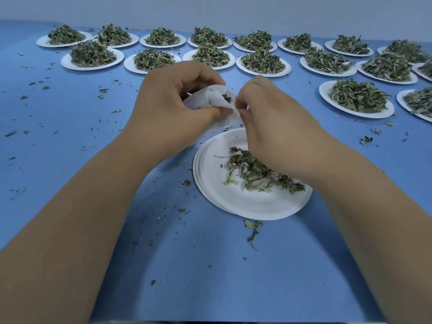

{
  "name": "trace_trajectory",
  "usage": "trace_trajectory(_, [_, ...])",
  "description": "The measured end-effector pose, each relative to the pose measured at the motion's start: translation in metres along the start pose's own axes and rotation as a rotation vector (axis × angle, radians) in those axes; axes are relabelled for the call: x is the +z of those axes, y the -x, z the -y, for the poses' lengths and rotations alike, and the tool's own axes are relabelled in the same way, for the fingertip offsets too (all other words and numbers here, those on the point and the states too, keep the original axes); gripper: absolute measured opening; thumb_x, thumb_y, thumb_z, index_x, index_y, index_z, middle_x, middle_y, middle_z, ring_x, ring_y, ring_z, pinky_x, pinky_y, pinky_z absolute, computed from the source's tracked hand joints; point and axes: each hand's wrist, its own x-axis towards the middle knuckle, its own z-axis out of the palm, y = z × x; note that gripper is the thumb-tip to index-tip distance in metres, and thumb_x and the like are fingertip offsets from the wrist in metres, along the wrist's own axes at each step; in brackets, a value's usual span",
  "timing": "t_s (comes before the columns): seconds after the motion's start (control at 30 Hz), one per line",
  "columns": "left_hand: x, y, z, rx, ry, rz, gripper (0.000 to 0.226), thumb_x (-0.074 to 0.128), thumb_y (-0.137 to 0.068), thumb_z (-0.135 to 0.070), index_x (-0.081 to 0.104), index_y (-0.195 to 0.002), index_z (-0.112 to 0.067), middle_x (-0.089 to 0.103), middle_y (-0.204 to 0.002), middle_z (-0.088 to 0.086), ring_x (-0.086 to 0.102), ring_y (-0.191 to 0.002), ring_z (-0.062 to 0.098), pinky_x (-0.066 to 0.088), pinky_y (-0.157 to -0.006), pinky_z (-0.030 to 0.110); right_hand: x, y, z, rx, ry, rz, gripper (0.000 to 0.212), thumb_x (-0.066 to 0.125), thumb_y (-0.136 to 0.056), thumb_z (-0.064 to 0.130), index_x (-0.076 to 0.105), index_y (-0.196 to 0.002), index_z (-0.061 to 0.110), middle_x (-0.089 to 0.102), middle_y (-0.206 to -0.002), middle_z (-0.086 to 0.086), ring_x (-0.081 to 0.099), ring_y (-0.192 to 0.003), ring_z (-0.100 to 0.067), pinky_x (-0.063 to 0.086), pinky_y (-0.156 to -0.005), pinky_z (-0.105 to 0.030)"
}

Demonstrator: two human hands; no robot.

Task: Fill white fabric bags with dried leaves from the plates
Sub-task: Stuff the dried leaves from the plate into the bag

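The left hand grips the white fabric bag above the paper plate; the right hand pinches the bag's mouth, fingers curled, dried leaves below.

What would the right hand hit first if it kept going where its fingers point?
The white bag held in the left hand. The right hand seems to be pinching its rim.
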Motion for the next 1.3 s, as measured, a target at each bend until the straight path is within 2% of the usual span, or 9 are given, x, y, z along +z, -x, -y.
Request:
trace_trajectory(0.2, [-0.008, -0.003, 0.001, -0.014, 0.007, -0.013, 0.033, 0.09, -0.072, -0.021, 0.072, -0.097, -0.033, 0.075, -0.097, -0.01, 0.072, -0.093, 0.011, 0.061, -0.08, 0.039, -0.006, 0.0, -0.005, 0.055, -0.199, -0.067, 0.01, 0.041, -0.102, 0.006, 0.049, -0.102, 0.012, 0.048, -0.108, 0.0, 0.057, -0.09, -0.025, 0.048, -0.08, -0.05])
trace_trajectory(0.4, [-0.007, -0.002, 0.0, -0.011, -0.017, -0.004, 0.037, 0.091, -0.071, -0.018, 0.073, -0.101, -0.029, 0.074, -0.095, -0.016, 0.07, -0.091, 0.004, 0.058, -0.075, 0.021, -0.011, 0.0, -0.005, 0.082, -0.361, -0.078, 0.011, 0.059, -0.1, 0.022, 0.062, -0.091, 0.028, 0.067, -0.085, 0.017, 0.065, -0.086, -0.004, 0.044, -0.07, -0.013])
trace_trajectory(0.6, [-0.007, -0.002, -0.002, 0.005, -0.017, -0.026, 0.034, 0.089, -0.073, -0.018, 0.073, -0.101, -0.03, 0.075, -0.094, -0.016, 0.071, -0.09, 0.004, 0.059, -0.076, 0.023, -0.012, 0.005, 0.001, 0.17, -0.633, -0.038, 0.014, 0.07, -0.092, 0.019, 0.059, -0.096, 0.025, 0.077, -0.083, 0.012, 0.075, -0.075, -0.005, 0.057, -0.061, -0.024])
trace_trajectory(0.73, [-0.006, -0.001, -0.002, 0.024, -0.018, -0.023, 0.035, 0.086, -0.072, -0.013, 0.073, -0.101, -0.028, 0.074, -0.093, -0.013, 0.071, -0.09, 0.007, 0.06, -0.078, 0.029, -0.01, 0.003, 0.006, 0.224, -0.605, -0.073, 0.022, 0.074, -0.086, 0.029, 0.053, -0.09, 0.026, 0.076, -0.081, 0.011, 0.075, -0.077, -0.01, 0.061, -0.072, -0.034])
trace_trajectory(0.9, [-0.003, 0.0, -0.002, 0.048, -0.069, -0.005, 0.036, 0.089, -0.074, -0.019, 0.072, -0.103, -0.029, 0.072, -0.093, -0.013, 0.069, -0.094, 0.007, 0.057, -0.082, 0.029, -0.007, -0.002, 0.003, 0.337, -0.706, -0.114, 0.016, 0.076, -0.084, 0.009, 0.062, -0.085, 0.017, 0.074, -0.076, -0.002, 0.076, -0.073, -0.011, 0.062, -0.078, -0.045])
trace_trajectory(1.0, [-0.002, 0.0, 0.0, 0.067, -0.125, 0.021, 0.035, 0.085, -0.079, -0.019, 0.07, -0.109, -0.031, 0.071, -0.1, -0.013, 0.066, -0.099, 0.008, 0.054, -0.085, 0.033, -0.01, -0.004, -0.002, 0.389, -0.703, -0.188, 0.013, 0.078, -0.083, 0.011, 0.065, -0.087, 0.014, 0.075, -0.073, 0.001, 0.074, -0.071, -0.012, 0.062, -0.075, -0.044])
trace_trajectory(1.13, [-0.002, 0.001, -0.001, 0.129, -0.261, 0.045, 0.042, 0.078, -0.087, -0.015, 0.062, -0.122, -0.03, 0.06, -0.119, -0.013, 0.057, -0.11, 0.004, 0.045, -0.087, 0.014, -0.011, -0.008, -0.004, 0.496, -1.001, -0.175, 0.019, 0.08, -0.086, 0.006, 0.062, -0.088, 0.011, 0.075, -0.075, -0.003, 0.076, -0.078, -0.016, 0.052, -0.059, -0.026])
trace_trajectory(1.23, [-0.003, 0.002, -0.008, 0.298, -0.337, 0.06, 0.054, 0.08, -0.082, -0.024, 0.055, -0.129, -0.022, 0.046, -0.14, -0.008, 0.043, -0.133, 0.012, 0.039, -0.105, 0.028, -0.011, -0.009, -0.004, 0.514, -1.05, -0.198, 0.022, 0.08, -0.085, 0.005, 0.059, -0.087, 0.014, 0.076, -0.073, -0.004, 0.077, -0.078, -0.015, 0.048, -0.061, -0.025])
trace_trajectory(1.3, [0.001, 0.005, -0.015, 0.362, -0.309, 0.063, 0.039, 0.074, -0.086, -0.037, 0.062, -0.117, -0.017, 0.048, -0.139, -0.002, 0.045, -0.133, 0.018, 0.038, -0.105, 0.033, -0.01, -0.008, -0.004, 0.48, -1.003, -0.232, 0.021, 0.079, -0.085, 0.006, 0.06, -0.09, 0.014, 0.076, -0.072, -0.002, 0.076, -0.076, -0.01, 0.05, -0.067, -0.026])
